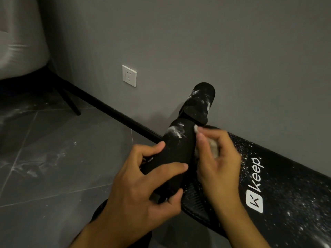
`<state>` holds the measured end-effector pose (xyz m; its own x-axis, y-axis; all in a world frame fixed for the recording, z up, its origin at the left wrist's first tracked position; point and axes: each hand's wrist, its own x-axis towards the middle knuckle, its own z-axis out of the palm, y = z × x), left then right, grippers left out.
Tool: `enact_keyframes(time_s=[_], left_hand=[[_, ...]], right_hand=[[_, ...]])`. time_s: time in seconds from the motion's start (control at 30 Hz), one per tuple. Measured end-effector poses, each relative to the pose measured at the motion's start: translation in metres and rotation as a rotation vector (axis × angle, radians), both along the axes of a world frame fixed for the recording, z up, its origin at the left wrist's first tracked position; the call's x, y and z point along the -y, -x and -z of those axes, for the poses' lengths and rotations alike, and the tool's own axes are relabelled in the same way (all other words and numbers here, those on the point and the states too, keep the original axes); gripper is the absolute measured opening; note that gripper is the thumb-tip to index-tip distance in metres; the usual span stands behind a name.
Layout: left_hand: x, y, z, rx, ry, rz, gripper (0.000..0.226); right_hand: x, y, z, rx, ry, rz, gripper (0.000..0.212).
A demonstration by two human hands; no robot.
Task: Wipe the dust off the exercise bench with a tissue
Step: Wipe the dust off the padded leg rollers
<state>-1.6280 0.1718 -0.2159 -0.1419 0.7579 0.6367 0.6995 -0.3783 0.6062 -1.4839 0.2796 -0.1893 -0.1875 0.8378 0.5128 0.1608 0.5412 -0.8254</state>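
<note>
Curled round the near foam roller (177, 140), the left hand (143, 185) grips it. The right hand (218, 161) pinches a blurred, mostly finger-hidden tissue (214, 150) against its side. The dusty exercise bench (286, 194) is cut off at right, with a farther roller (200, 102) beyond.

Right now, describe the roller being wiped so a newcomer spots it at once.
Find the black padded exercise bench printed "keep" beside the grey wall. Two dusty black foam rollers rise at its end: it is the nearer roller, gripped by the left hand, with the right hand's crumpled white tissue against it.
</note>
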Motion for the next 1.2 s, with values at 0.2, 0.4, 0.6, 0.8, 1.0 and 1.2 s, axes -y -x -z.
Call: enact_keyframes(time_s=[0.2,0.4,0.6,0.8,1.0,1.2], left_hand=[[-0.001,0.000,0.002,0.019,0.005,-0.001,0.053],[-0.003,-0.002,0.004,0.150,0.010,0.011,0.062],[0.000,-0.005,0.009,0.164,0.058,0.014,0.067],[0.001,-0.005,0.008,0.179,0.033,0.083,0.061],[-0.001,0.004,-0.001,-0.105,0.070,0.075,0.043],[0.001,0.006,-0.001,-0.099,0.100,0.093,0.048]], right_hand=[[0.015,-0.005,0.014,0.034,-0.205,-0.099,0.003],[-0.010,0.004,0.002,-0.059,0.105,0.033,0.007],[0.018,-0.015,-0.002,-0.060,0.083,-0.166,0.033],[0.011,-0.009,-0.004,0.059,0.023,-0.028,0.033],[0.007,-0.022,0.005,0.359,-0.048,-0.025,0.029],[0.004,0.001,-0.008,0.068,0.068,0.072,0.012]])
